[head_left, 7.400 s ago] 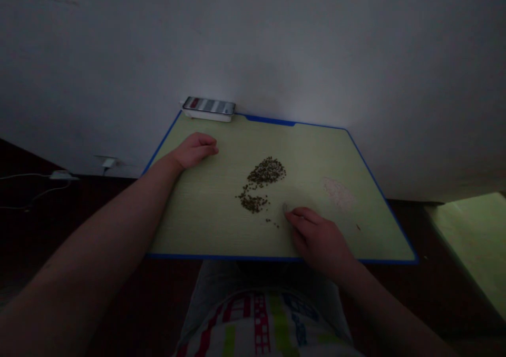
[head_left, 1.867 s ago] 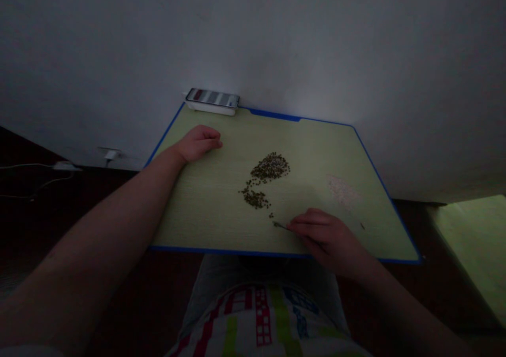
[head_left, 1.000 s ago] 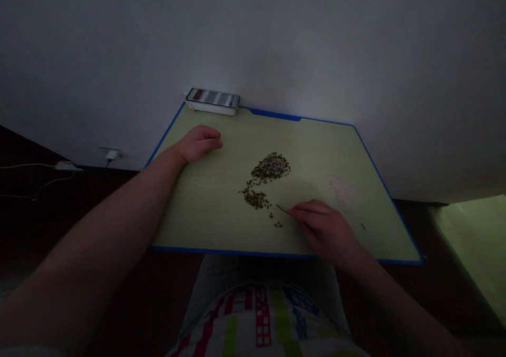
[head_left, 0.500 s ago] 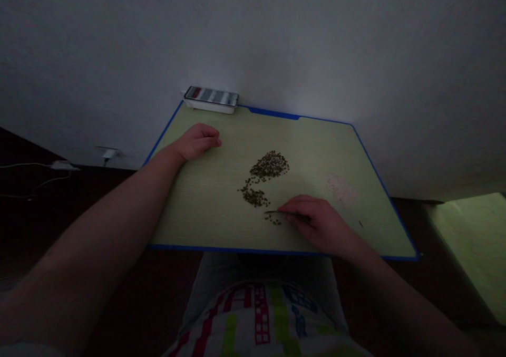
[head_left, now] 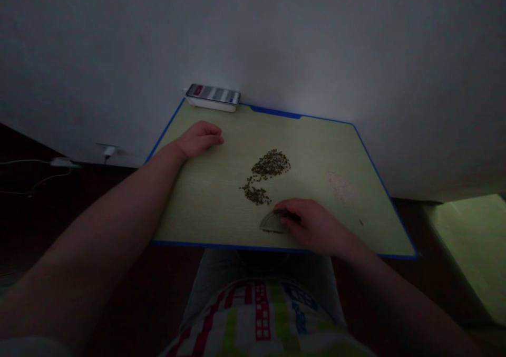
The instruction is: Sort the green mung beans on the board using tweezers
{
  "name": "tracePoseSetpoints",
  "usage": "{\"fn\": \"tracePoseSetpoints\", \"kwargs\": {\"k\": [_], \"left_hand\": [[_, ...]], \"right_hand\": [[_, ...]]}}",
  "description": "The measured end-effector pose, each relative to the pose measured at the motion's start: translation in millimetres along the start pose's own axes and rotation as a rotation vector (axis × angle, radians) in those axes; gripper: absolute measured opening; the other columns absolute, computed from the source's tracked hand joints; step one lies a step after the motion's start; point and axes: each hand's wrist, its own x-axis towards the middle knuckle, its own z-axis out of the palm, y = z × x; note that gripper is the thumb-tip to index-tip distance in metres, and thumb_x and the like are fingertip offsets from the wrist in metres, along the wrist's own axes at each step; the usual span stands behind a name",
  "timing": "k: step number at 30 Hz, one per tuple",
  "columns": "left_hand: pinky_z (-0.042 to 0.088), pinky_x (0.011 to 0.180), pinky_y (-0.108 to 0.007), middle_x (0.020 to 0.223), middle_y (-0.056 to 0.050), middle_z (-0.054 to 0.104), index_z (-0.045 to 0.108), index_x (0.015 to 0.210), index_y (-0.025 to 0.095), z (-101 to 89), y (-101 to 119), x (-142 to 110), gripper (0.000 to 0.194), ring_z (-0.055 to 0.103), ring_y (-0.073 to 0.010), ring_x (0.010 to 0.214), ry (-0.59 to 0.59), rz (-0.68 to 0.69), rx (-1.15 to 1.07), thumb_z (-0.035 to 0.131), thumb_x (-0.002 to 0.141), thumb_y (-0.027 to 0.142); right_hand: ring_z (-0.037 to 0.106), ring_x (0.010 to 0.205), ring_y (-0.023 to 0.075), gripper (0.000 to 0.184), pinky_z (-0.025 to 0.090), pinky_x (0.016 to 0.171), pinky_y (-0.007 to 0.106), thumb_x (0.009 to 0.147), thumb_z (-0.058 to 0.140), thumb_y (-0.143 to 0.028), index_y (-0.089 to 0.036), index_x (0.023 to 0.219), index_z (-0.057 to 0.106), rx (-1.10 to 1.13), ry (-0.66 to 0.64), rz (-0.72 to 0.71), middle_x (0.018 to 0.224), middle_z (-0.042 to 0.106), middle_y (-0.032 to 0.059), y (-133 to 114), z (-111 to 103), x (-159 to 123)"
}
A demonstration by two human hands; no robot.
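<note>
My right hand (head_left: 310,222) is closed around a thin, clear, half-round plate (head_left: 267,221) that looks like a protractor, low over the front of the board. Along its lower edge lies a short line of small dark grains (head_left: 272,232). A little farther off is a small cluster of dark grains (head_left: 256,194), linked by a thin trail to a larger pile (head_left: 272,163) where paler grains are mixed in. My left hand (head_left: 202,138) rests on the left side of the board, fingers curled in, with nothing visible in them.
The pale folding table (head_left: 205,204) has a blue rim and stands against a grey wall. A phone (head_left: 213,93) lies on a white box (head_left: 211,104) at the back left corner. On the right are a pale grain pile (head_left: 342,186) and a small dark sliver (head_left: 361,222).
My right hand has tilted the plate, so its half-round face now shows, and drawn it slightly nearer. The loose grains near it now form a line. My left hand stays in place.
</note>
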Motion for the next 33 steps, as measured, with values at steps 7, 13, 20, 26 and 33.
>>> {"fn": "tracePoseSetpoints", "kwargs": {"k": [7, 13, 20, 26, 33], "left_hand": [[0.019, 0.043, -0.024, 0.043, 0.005, 0.029, 0.035, 0.046, 0.018, -0.3, 0.8, 0.2, 0.032, 0.027, -0.006, 0.042, 0.005, -0.009, 0.009, 0.057, 0.065, 0.03], [0.018, 0.043, -0.023, 0.043, 0.006, 0.028, 0.034, 0.047, 0.018, -0.5, -1.6, 0.7, 0.031, 0.027, -0.0057, 0.042, 0.001, -0.001, 0.002, 0.057, 0.065, 0.03], [0.018, 0.044, -0.024, 0.044, 0.005, 0.028, 0.035, 0.047, 0.018, -0.7, -1.1, -0.8, 0.031, 0.027, -0.0065, 0.043, -0.006, -0.022, 0.003, 0.057, 0.066, 0.032], [0.019, 0.045, -0.024, 0.044, 0.006, 0.028, 0.034, 0.047, 0.019, -0.2, 1.4, -1.7, 0.033, 0.026, -0.0061, 0.043, -0.004, 0.008, 0.001, 0.057, 0.066, 0.033], [0.018, 0.043, -0.024, 0.044, 0.005, 0.028, 0.034, 0.047, 0.019, -0.6, 0.4, 0.1, 0.033, 0.027, -0.0064, 0.042, 0.003, -0.003, 0.018, 0.057, 0.064, 0.034]], "right_hand": [[0.063, 0.078, 0.0169, 0.021, 0.046, 0.07, 0.029, 0.084, 0.052, -0.011, -0.019, 0.095, 0.067, 0.014, -0.042, 0.073, 0.089, 0.071, 0.0038, -7.0, 6.2, -17.0], [0.063, 0.079, 0.0176, 0.022, 0.047, 0.071, 0.029, 0.083, 0.052, -0.009, -0.02, 0.095, 0.067, 0.054, -0.051, 0.088, 0.089, 0.071, 0.004, -10.9, 8.9, -22.2], [0.062, 0.08, 0.0176, 0.02, 0.047, 0.072, 0.03, 0.085, 0.052, -0.012, -0.021, 0.096, 0.066, 0.035, -0.064, 0.063, 0.09, 0.07, 0.0039, -8.2, 8.7, -27.9], [0.063, 0.088, 0.0195, 0.022, 0.049, 0.078, 0.033, 0.087, 0.049, -0.013, -0.018, 0.103, 0.064, 0.031, 0.051, 0.065, 0.098, 0.07, 0.0076, -10.2, 18.3, -22.7], [0.065, 0.083, 0.0179, 0.022, 0.053, 0.076, 0.031, 0.088, 0.05, -0.014, -0.019, 0.104, 0.065, 0.006, 0.209, -0.053, 0.093, 0.071, 0.0065, -14.0, 25.1, -28.3]]}}
